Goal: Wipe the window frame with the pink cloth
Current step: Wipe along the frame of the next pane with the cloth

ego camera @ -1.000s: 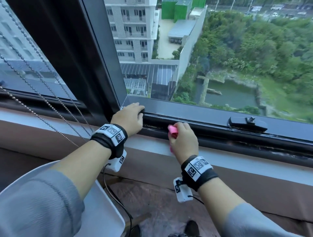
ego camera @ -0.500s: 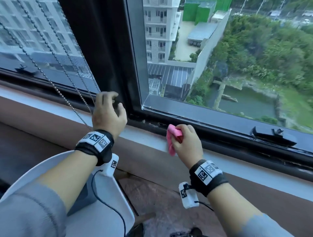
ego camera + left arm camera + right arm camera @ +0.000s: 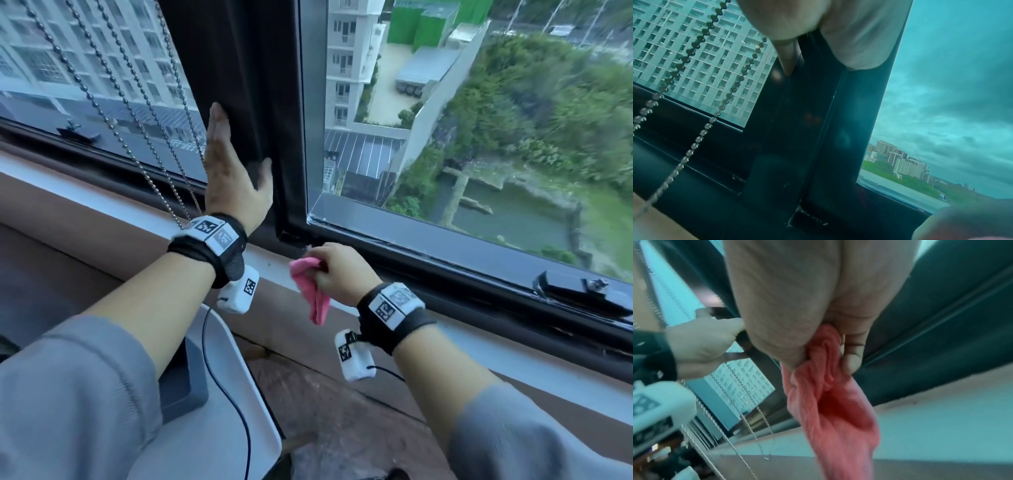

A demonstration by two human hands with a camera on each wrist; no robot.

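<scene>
A pale window sill (image 3: 513, 346) runs across the head view from about 9 o'clock down toward 4 o'clock, directly below the dark window frame (image 3: 445, 274). Its front edge drops to a brown band, and below that lies a mottled brown ledge (image 3: 325, 394) at about 6 o'clock. A white tray-like object (image 3: 239, 411) sits at 7 o'clock, its rounded edge against the ledge, with a dark grey block (image 3: 181, 377) on it. Bead chains (image 3: 137, 137) hang down to the sill at 10 o'clock.

No readable txt or nos anywhere; wrist bands (image 3: 219, 236) show coded squares only
</scene>
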